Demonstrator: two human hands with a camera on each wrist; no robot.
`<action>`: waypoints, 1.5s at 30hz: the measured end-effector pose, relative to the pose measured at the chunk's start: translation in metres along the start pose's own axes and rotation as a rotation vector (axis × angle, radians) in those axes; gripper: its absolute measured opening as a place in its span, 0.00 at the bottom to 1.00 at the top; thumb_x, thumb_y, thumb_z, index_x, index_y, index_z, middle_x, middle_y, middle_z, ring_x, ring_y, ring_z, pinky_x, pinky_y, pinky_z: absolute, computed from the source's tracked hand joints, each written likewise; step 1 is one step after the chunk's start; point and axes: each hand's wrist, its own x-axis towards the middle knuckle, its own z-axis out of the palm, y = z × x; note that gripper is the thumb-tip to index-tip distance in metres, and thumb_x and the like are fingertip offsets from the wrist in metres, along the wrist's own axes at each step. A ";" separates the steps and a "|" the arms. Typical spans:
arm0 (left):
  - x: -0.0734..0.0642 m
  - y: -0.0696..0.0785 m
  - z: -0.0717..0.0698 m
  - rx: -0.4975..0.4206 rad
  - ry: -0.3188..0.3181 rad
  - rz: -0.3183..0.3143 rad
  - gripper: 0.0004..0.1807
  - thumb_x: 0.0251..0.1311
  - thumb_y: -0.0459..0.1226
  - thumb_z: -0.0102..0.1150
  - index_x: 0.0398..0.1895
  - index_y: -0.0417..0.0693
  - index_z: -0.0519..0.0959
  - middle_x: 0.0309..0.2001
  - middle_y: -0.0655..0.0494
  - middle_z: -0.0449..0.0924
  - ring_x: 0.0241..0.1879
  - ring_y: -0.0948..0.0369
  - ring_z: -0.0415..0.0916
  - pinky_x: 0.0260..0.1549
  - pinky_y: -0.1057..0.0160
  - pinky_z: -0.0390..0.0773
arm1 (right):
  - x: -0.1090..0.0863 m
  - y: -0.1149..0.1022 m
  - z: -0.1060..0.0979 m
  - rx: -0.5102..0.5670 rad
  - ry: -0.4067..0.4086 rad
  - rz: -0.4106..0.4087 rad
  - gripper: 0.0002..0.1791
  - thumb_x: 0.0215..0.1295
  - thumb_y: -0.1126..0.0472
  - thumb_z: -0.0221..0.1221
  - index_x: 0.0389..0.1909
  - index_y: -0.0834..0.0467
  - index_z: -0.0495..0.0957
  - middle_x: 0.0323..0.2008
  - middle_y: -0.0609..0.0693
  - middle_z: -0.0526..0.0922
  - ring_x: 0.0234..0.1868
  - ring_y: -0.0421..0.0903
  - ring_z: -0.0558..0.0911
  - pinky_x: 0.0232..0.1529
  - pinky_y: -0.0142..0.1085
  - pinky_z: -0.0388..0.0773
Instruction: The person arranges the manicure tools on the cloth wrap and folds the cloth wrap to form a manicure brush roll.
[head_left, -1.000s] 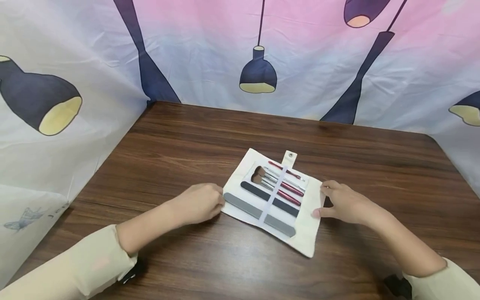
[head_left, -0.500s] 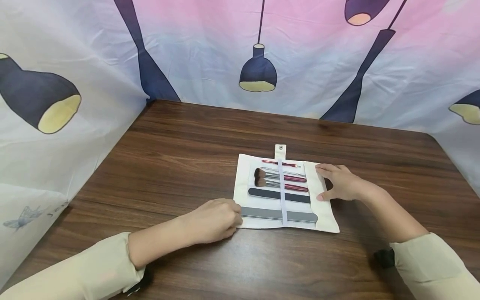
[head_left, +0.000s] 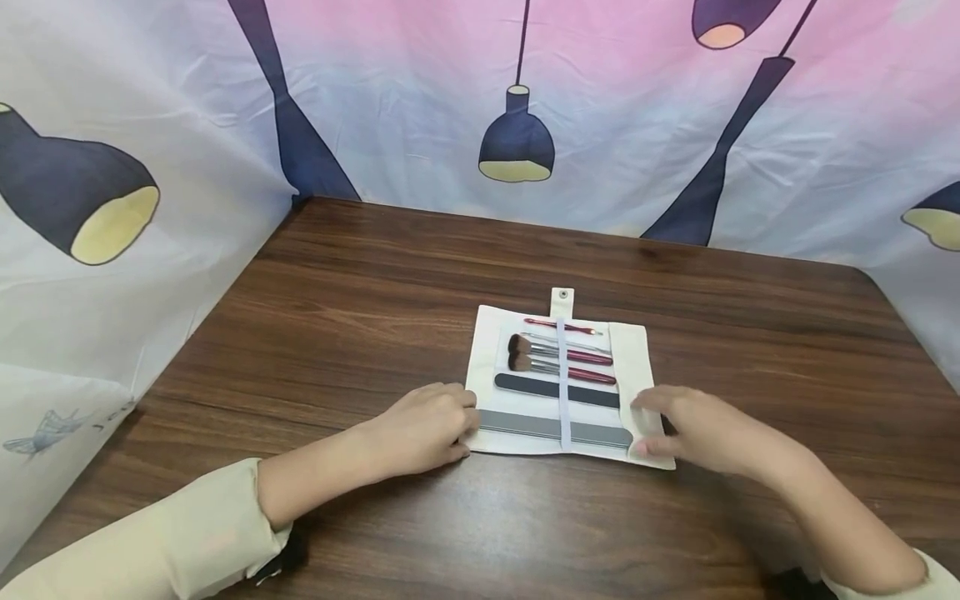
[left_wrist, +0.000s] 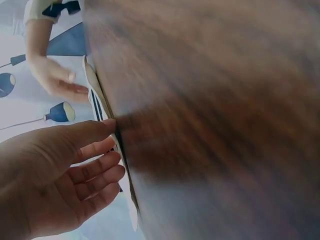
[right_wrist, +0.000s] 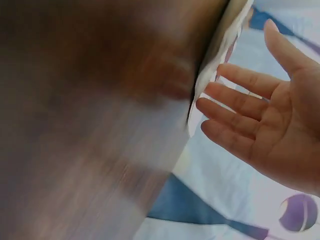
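A cream fabric roll-up pouch (head_left: 484, 346) lies unfolded on the table in the head view. Under its white elastic band (head_left: 565, 417) sit a thin red-handled tool (head_left: 542, 322), a slim clear tool, two makeup brushes (head_left: 588, 377), a black nail file (head_left: 525, 385) and a grey nail file (head_left: 517, 423). My left hand (head_left: 431, 429) pinches the pouch's near left edge between thumb and fingers, covering the grey file's left end. Over the right flap, my right hand (head_left: 705, 429) is spread with thumb apart; the right wrist view shows straight fingers (right_wrist: 235, 100) by the pouch edge.
The snap strap (head_left: 562, 305) points toward the back of the brown wooden table (head_left: 375, 275). Behind and to the left hangs a cloth printed with lamps (head_left: 412, 117). Sleeves with dark wrist straps cover both forearms.
The pouch has turned counterclockwise and shifted slightly right, so it now lies squarer. My right hand has let go of the right edge and slid nearer along the flap; the left hand moved right.
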 end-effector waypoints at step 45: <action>0.025 -0.030 -0.002 -0.401 0.069 -0.340 0.07 0.66 0.32 0.41 0.42 0.36 0.66 0.17 0.59 0.63 0.16 0.65 0.61 0.15 0.67 0.63 | 0.012 0.020 0.007 0.132 0.234 0.052 0.06 0.64 0.66 0.54 0.40 0.59 0.75 0.23 0.45 0.75 0.18 0.38 0.68 0.20 0.34 0.64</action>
